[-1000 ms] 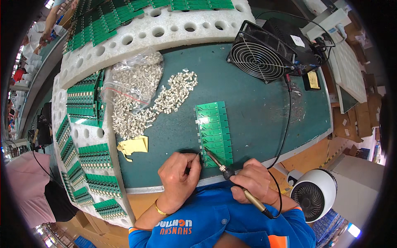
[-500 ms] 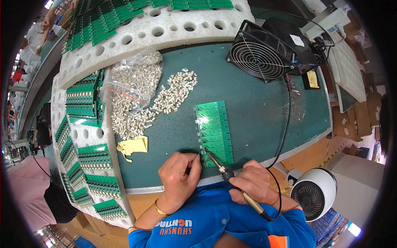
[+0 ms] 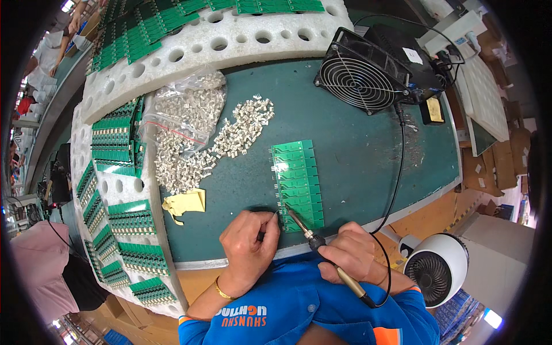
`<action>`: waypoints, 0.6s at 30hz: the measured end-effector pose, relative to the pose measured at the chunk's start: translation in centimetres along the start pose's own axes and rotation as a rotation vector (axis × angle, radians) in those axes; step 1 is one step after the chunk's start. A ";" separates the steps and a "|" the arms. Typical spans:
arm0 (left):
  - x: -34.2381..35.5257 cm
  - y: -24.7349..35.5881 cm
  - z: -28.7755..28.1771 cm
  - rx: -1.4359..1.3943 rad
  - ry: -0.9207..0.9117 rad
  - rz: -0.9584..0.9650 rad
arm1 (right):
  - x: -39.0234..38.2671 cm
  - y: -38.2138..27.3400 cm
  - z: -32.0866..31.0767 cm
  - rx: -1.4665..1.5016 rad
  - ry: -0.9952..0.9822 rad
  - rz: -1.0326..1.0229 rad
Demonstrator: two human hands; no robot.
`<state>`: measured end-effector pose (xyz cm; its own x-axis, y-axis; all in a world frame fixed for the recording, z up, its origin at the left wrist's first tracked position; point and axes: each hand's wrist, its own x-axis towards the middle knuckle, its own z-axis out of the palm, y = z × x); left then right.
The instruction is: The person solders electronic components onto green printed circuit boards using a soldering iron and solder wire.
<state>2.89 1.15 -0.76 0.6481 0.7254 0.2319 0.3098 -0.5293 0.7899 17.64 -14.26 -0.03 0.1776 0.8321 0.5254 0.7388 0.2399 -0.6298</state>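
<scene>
A green circuit board panel [image 3: 298, 184] lies on the table in front of me, with a row of small pins and connectors along its left edge. My right hand [image 3: 349, 253] is wrapped round a soldering iron [image 3: 315, 241], whose metal tip meets the lower left part of the panel. Beside that same corner, my left hand [image 3: 248, 244] is closed, thumb and forefinger pinched by the pins. Whatever it holds is too small or hidden to make out. Left of the panel, small white connectors [image 3: 244, 127] lie in a loose heap spilling from a clear plastic bag [image 3: 190, 106].
A black fan [image 3: 359, 83] stands at the back right beside a black box [image 3: 402, 57]; the iron's cable [image 3: 398, 178] runs from there. White foam racks [image 3: 146, 190] hold several green boards [image 3: 133, 217] at left and back. Yellow paper [image 3: 185, 203] lies near the heap. A white fan [image 3: 437, 270] is at lower right.
</scene>
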 end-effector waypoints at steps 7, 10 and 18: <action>0.1 0.1 -0.1 0.012 -0.015 0.004 | 0.0 0.1 0.3 -0.003 0.019 -0.013; 0.2 0.1 -0.1 0.019 -0.024 -0.003 | 0.1 -0.1 0.1 -0.004 -0.006 -0.010; 0.2 0.1 0.0 0.006 0.002 -0.026 | 0.1 -0.1 -0.1 0.003 -0.015 -0.009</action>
<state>3.04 1.24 -0.69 0.6385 0.7398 0.2122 0.3310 -0.5129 0.7920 17.65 -14.21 0.12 0.1611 0.8373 0.5224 0.7387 0.2488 -0.6265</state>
